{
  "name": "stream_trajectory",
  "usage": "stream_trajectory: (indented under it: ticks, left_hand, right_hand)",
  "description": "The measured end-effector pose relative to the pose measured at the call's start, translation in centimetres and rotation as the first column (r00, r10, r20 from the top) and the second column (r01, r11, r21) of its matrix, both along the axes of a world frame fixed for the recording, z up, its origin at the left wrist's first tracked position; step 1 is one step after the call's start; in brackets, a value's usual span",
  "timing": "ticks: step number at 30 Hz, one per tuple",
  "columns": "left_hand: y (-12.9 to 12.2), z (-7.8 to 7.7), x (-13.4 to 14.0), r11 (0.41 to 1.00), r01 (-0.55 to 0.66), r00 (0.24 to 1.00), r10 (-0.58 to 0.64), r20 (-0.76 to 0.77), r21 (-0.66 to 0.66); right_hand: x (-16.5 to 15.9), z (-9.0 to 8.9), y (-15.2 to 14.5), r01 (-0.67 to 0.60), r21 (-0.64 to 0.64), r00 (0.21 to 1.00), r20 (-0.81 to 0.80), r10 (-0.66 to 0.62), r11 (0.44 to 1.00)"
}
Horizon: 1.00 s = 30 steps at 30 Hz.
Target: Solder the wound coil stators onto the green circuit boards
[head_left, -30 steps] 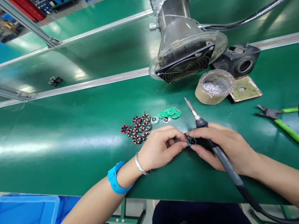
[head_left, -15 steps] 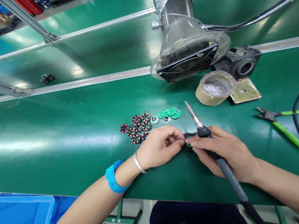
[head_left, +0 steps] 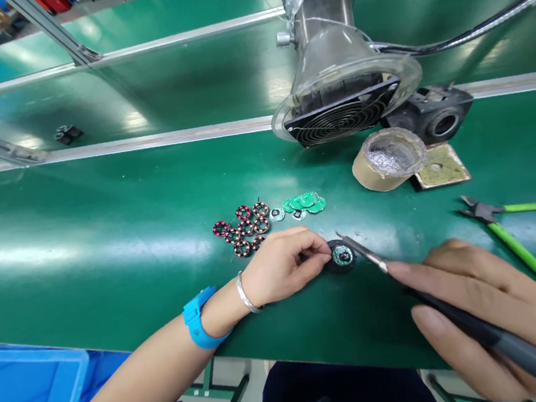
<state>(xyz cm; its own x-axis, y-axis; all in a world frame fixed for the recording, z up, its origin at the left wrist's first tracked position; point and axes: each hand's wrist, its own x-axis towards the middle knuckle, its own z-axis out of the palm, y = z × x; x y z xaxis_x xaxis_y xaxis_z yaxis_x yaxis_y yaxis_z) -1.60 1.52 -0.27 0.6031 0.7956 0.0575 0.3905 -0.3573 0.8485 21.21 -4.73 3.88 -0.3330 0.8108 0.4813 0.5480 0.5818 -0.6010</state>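
Note:
My left hand [head_left: 287, 263] rests on the bench with thumb and forefinger pinched at the left edge of a round black holder [head_left: 342, 270]. A small round circuit board [head_left: 342, 256] with a dark centre lies in the holder. In my right hand [head_left: 507, 303] is a soldering iron [head_left: 476, 327], gripped like a pen. The iron's tip points up and left, close to the upper edge of the holder; whether it touches cannot be seen. Beyond my left hand are several copper-wound ring coils [head_left: 246, 228] and a pile of round green circuit boards [head_left: 307, 201].
A fume extractor [head_left: 346, 102] hangs over the back of the bench. Below it stand a tub of solder bits [head_left: 389, 158], a sponge tray [head_left: 441, 165] and a black iron stand [head_left: 446, 113]. Green-handled cutters [head_left: 507, 225] lie at right. A blue bin [head_left: 33, 395] sits at lower left.
My right hand has drawn back to the right and nearer, away from the left fingers. The iron has tipped lower, its tip now near the holder, and the board is uncovered. My left hand stays put.

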Motion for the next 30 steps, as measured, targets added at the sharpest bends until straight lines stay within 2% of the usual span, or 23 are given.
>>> stream_trajectory:
  ticks: [4, 7, 16, 30]
  left_hand:
    - [-0.01, -0.11, -0.01, 1.000, -0.013, 1.000, 0.013, 0.003, 0.017]
    - [-0.03, -0.15, -0.01, 1.000, -0.017, 1.000, 0.017, 0.000, 0.015]
    - [-0.01, -0.06, -0.04, 1.000, -0.009, 1.000, 0.009, -0.015, -0.008]
    - [-0.08, -0.04, -0.01, 1.000, -0.015, 1.000, 0.015, -0.013, -0.006]
  right_hand:
    - [-0.30, -0.04, -0.38, -0.007, 0.034, 0.999, -0.039, 0.009, 0.999]
    - [-0.52, -0.08, -0.36, -0.006, 0.001, 1.000, -0.029, 0.006, 1.000]
    - [-0.80, -0.48, 0.08, 0.005, 0.010, 1.000, 0.011, -0.006, 1.000]
    - [-0.68, -0.23, -0.06, -0.005, 0.026, 1.000, -0.025, 0.005, 1.000]
